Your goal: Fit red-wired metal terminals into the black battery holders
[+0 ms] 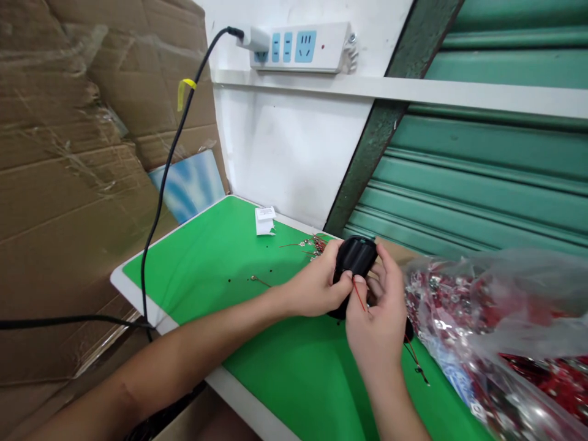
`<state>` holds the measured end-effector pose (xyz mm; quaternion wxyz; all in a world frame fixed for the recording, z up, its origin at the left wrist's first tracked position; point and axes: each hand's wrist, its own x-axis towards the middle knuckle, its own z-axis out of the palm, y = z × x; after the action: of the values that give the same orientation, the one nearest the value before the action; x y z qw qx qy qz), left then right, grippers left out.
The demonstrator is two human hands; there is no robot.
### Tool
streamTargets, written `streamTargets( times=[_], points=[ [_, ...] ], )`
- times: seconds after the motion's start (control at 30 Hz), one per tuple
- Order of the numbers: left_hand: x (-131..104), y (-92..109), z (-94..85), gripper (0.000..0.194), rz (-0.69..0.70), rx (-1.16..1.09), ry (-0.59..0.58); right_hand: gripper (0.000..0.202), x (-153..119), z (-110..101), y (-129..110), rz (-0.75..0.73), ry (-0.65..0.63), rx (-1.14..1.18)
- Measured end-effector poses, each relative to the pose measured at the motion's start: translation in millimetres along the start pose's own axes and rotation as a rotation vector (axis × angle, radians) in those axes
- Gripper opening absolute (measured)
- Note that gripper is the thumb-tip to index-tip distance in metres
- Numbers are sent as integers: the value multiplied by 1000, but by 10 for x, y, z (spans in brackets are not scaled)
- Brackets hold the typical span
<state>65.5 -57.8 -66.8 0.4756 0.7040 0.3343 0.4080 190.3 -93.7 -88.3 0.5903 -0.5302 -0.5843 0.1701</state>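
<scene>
Clear plastic bag [500, 331], right of the green table [193, 275]: red wires and metal bits contained. Black plastic part [356, 256]: held above the table, gripped between the closed-in fingers of left hand [321, 285] and right hand [379, 300]; red wire [359, 294] pinched at right thumb.

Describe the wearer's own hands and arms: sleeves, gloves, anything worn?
Left hand and right hand are bare, no gloves. No sleeves on either forearm, no watch or bracelet visible. No ring that I can make out.
</scene>
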Motion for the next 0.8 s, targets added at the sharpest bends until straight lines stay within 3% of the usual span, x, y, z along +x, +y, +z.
streamTargets(
  times=[0.23, 0.4, 0.67, 0.8],
  points=[
    [111, -8, -155, 38, -178, -212, 3, 60, 58, -30, 18, 90, -25, 140],
    [174, -31, -265, 53, -247, -505, 3, 58, 72, -50, -64, 92, 61, 205],
    [208, -62, -364, 53, -194, -637, -16, 53, 82, -43, -89, 33, 132, 162],
    [87, 157, -399, 74, -135, -674, -67, 56, 92, -39, -108, 68, 155, 198]
  ],
)
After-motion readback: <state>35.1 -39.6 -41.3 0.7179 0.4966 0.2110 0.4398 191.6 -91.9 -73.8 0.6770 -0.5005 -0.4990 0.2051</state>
